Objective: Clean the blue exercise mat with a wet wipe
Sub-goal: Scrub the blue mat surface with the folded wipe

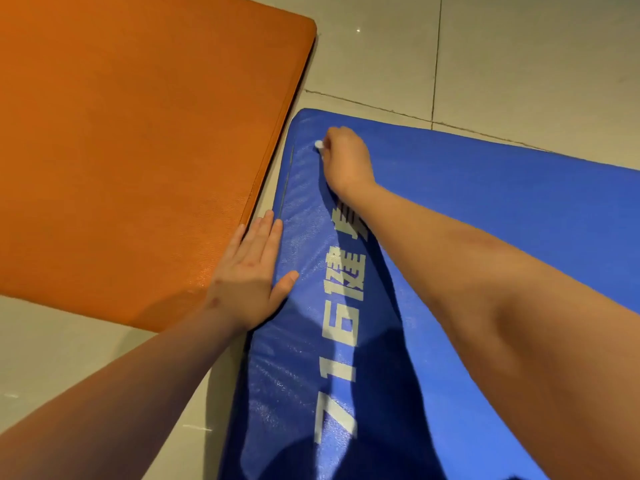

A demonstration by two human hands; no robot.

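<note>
One orange mat [138,150] flanks the flat left hand [247,278]; right hand [344,161] grips wipe [318,144] on blue mat [485,202].

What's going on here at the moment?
A person is cleaning the blue exercise mat, which lies on a tiled floor. The right hand grips a white wet wipe and presses it onto the mat near its far corner. The left hand lies flat, fingers straight, at the mat's edge beside an orange mat. That edge strip looks shiny, possibly wet.
</note>
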